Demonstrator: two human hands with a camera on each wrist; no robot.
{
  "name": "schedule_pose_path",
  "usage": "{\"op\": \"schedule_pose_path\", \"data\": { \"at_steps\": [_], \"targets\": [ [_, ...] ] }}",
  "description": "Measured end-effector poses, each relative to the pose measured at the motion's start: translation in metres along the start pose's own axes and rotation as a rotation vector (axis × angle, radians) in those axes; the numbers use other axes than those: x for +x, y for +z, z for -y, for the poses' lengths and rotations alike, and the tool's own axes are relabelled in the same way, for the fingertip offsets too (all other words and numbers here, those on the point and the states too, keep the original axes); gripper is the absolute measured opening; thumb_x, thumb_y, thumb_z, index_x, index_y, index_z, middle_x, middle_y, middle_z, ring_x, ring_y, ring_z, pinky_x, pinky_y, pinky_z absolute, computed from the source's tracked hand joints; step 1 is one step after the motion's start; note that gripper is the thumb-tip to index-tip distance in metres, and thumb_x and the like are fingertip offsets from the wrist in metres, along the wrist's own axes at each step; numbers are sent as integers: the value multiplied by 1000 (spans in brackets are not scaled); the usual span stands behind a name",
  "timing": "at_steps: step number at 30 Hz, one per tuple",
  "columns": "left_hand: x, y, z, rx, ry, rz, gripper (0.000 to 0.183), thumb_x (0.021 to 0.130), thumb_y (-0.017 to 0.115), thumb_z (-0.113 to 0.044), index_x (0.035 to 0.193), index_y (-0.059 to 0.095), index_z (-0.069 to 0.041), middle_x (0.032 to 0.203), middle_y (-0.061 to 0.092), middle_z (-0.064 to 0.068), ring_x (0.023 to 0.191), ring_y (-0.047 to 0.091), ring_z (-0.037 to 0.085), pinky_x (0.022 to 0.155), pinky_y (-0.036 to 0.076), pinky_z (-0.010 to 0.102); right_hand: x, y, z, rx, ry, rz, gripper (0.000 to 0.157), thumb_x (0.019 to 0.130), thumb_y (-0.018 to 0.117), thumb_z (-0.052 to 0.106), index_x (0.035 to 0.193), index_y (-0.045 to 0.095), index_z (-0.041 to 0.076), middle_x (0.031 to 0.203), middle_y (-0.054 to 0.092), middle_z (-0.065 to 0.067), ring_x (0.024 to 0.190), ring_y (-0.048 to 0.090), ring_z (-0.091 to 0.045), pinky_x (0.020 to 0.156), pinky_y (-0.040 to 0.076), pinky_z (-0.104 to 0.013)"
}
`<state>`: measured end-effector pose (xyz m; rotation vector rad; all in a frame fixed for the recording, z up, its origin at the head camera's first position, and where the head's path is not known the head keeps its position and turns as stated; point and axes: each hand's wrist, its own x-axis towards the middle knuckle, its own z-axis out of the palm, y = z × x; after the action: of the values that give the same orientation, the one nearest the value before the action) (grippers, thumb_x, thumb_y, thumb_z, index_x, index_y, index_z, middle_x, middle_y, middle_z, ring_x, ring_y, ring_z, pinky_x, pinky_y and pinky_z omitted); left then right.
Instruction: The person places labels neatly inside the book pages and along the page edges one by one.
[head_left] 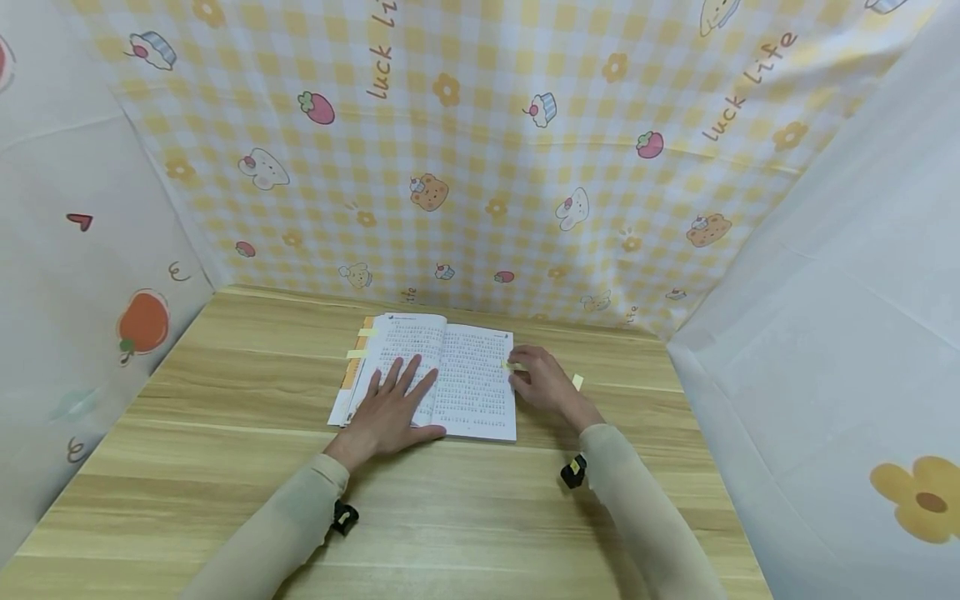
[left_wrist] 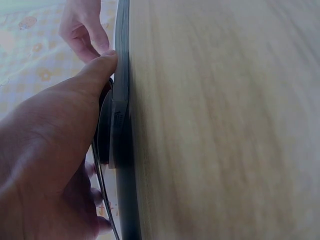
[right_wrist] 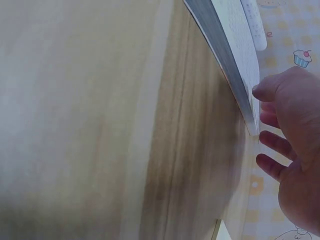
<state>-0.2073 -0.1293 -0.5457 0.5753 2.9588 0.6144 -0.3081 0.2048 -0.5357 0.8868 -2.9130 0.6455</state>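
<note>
An open book (head_left: 472,400) with printed pages lies on the wooden table. My left hand (head_left: 390,417) rests spread over the left page, its thumb along the bottom edge near the spine. At the right page's outer edge my right hand (head_left: 543,382) pinches a small yellow sticky tab (head_left: 507,365), which overlaps the page's margin. In the right wrist view the thumb (right_wrist: 267,90) is right at the page edge, and the tab is hidden. Two more pale yellow tabs (head_left: 367,332) stick out from the book's left side, over an orange strip.
A pale yellow slip (head_left: 577,382) lies on the table (head_left: 465,517) just beyond the right wrist. Behind the table hangs a yellow checked cloth (head_left: 480,167), with white cloth walls at both sides. Black straps with small devices (head_left: 573,471) sit at both wrists.
</note>
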Motion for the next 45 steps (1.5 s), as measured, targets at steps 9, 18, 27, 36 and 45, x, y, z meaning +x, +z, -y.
{"op": "schedule_pose_path", "data": {
  "at_steps": [9,18,27,36,45],
  "targets": [
    [0,-1,0,-1,-4,3,104,101,73,-71,181,31,-19,191,12,19,177,8,53,137,12,82,-3,4,3,-78,-116,-32,37,103,80,13,136,77,-6,149,73,-23,144,67,-43,127,52,-58],
    [0,-1,-1,1,-3,4,104,101,72,-72,180,31,-19,191,12,20,177,9,53,137,12,82,-4,5,4,-92,-128,2,36,107,75,14,137,77,-5,149,74,-21,146,67,-42,126,51,-62],
    [1,0,0,5,-9,11,104,101,72,-72,181,30,-20,192,11,19,177,8,52,138,10,81,-5,3,5,-116,-134,11,36,109,72,17,140,77,0,151,74,-16,149,64,-40,123,51,-67],
    [1,0,0,5,-7,9,104,101,72,-72,181,30,-20,192,11,19,177,8,52,138,10,80,-5,3,6,-143,-168,-3,35,109,71,16,140,77,1,150,75,-16,147,66,-40,121,52,-68],
    [1,0,0,-1,-10,14,104,101,73,-71,181,30,-19,191,11,20,177,8,52,138,10,81,-7,5,7,-180,-164,24,38,112,67,19,146,74,4,156,72,-15,151,63,-41,122,50,-68]
  ]
}}
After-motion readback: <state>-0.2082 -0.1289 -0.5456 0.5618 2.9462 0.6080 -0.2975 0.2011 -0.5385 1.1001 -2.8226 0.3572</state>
